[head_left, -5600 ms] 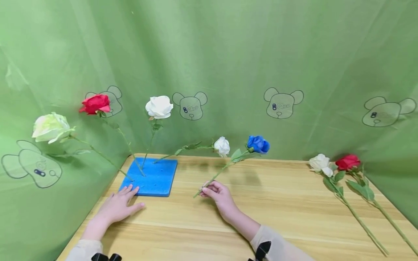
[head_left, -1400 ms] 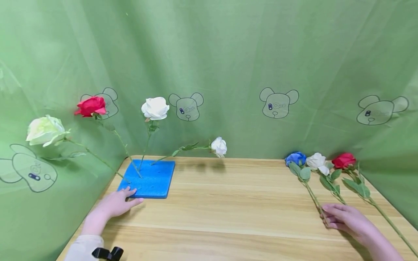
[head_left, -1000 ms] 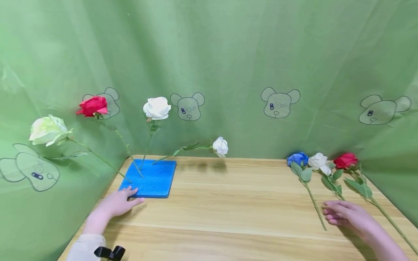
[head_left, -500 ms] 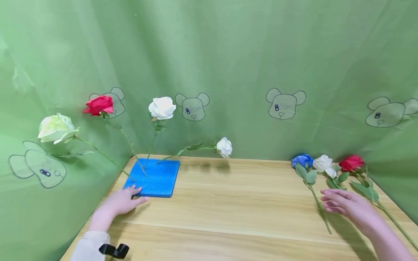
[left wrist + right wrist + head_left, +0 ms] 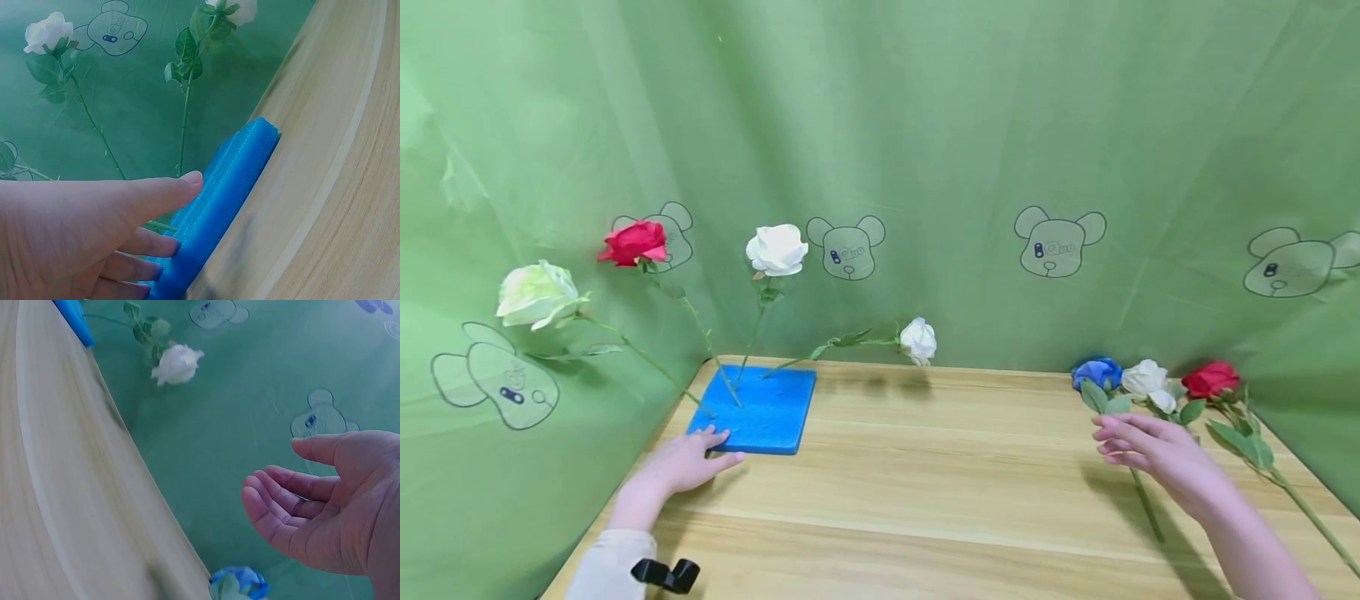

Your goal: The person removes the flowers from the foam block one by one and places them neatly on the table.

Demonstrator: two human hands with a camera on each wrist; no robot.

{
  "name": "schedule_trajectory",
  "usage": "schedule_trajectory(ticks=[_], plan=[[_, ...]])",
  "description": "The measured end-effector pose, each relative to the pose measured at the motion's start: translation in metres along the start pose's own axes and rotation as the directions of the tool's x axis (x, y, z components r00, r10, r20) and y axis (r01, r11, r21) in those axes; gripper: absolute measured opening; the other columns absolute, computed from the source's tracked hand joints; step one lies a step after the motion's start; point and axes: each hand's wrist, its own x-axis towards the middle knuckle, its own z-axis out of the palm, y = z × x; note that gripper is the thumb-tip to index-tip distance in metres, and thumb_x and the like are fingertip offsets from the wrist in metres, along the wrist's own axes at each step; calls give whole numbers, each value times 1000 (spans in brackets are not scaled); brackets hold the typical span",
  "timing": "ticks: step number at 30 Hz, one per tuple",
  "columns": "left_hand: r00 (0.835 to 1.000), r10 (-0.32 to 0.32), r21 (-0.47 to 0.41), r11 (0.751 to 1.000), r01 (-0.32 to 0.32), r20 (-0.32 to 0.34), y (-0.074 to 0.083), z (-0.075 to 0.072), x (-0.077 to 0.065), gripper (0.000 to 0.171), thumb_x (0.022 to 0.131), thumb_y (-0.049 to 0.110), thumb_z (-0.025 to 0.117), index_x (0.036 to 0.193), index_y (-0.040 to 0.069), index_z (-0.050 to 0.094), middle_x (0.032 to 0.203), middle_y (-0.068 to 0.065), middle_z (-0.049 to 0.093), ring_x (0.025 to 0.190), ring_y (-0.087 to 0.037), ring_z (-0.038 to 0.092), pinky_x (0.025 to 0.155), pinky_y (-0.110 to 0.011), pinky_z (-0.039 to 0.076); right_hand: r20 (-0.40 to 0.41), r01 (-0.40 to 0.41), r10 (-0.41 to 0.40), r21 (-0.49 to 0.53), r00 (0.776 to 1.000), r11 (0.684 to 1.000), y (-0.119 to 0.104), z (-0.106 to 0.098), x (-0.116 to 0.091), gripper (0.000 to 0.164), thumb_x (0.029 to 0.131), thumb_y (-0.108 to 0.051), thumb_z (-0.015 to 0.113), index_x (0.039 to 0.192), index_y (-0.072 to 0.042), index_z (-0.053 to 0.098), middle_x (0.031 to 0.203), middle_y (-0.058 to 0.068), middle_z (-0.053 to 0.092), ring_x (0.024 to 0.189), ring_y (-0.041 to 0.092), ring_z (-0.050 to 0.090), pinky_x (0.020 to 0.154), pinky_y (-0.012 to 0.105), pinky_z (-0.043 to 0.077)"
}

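**Right hand (image 5: 1168, 460) empty, above blue rose (image 5: 1097, 372)**

Left hand (image 5: 685, 463): fingers extended, tips on blue block (image 5: 775, 421). Right hand: relaxed, grasping nothing; blue rose lies on table (image 5: 925, 500). Risk: leaning pale-green rose (image 5: 537, 294) might tip blue block if left hand lifts.

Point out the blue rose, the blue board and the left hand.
Blue rose (image 5: 1097, 371): head view, on its petals.
Blue board (image 5: 767, 414): head view, on its top face.
Left hand (image 5: 682, 464): head view, on its back.
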Motion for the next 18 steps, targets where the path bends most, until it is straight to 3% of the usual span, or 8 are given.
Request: schedule_trajectory(ticks=[8,18], plan=[[1000,-2,-2,1000,2,2,0,0,1,77,91,64,50,142,6,49,151,-30,35,137,-55,32,107,-70,31,33,-2,4,-44,999,999,-9,34,19,42,103,-24,49,126,11,52,98,-10,69,90,10,68,82,25,59],[1000,1,-2,1000,-1,-5,0,0,0,77,91,64,50,142,6,50,151,-30,35,137,-55,32,107,-70,31,118,-28,32,-33,992,999,-20,82,47,52,101,-26,53,129,17,47,100,-1,68,90,11,67,85,26,58]])
